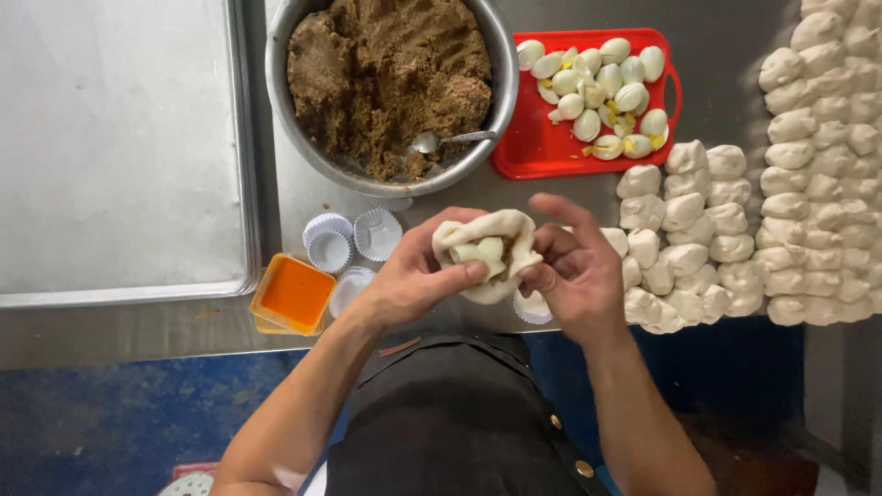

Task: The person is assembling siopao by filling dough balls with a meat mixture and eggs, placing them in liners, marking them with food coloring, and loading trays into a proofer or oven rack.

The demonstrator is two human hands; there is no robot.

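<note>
Your left hand (pixel 413 276) cups the filled dough wrapper (pixel 487 253) w/ egg piece inside, right hand (pixel 574 276) fingers pinching its right edge, near the dough balls (pixel 689 230).

Looks like a commercial kitchen or bakery prep station, going by the bare stainless steel worktop (pixel 735 73) with a big metal sheet tray (pixel 119 147) on it. Batch-sized everything: a wide steel bowl (pixel 276 83) heaped with brown filling (pixel 386 64), a red tray (pixel 533 152) of halved boiled eggs (pixel 602 92), rows and rows of portioned dough lumps (pixel 818 156), plus white paper cups (pixel 354 239). Definitely not home-cooking quantities, and a dark apron (pixel 450 422) at the bench too.
</note>
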